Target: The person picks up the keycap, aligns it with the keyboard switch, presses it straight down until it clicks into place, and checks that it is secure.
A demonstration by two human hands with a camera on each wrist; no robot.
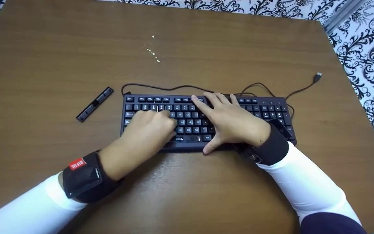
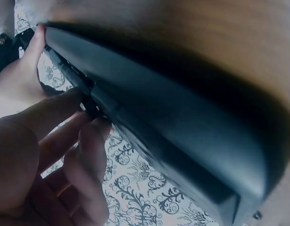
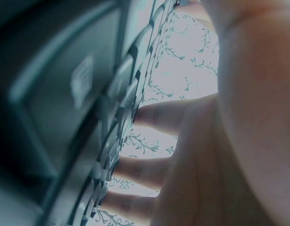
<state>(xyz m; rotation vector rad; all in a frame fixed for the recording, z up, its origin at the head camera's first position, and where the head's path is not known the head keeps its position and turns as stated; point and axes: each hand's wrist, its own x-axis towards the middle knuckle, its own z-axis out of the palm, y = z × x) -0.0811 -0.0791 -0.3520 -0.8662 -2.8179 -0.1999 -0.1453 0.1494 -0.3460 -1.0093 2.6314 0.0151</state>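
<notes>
Left hand (image 1: pixel 151 125): curling over keyboard (image 1: pixel 193 130), grip unclear.
Right hand (image 1: pixel 230 122): spreading, bracing.
Black bar (image 1: pixel 100 98): lying detached, likely; remainder unclear.

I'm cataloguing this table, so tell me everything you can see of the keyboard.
The keyboard is long, black and plastic-looking, with pale-marked keys, partly hidden. It lies keys up on the wood-look table, a dark cable running along its back edge. The right hand rests spread over it, thumb at its front edge; the curled left hand is at its left-side keys, fingertips hidden from above.
</notes>
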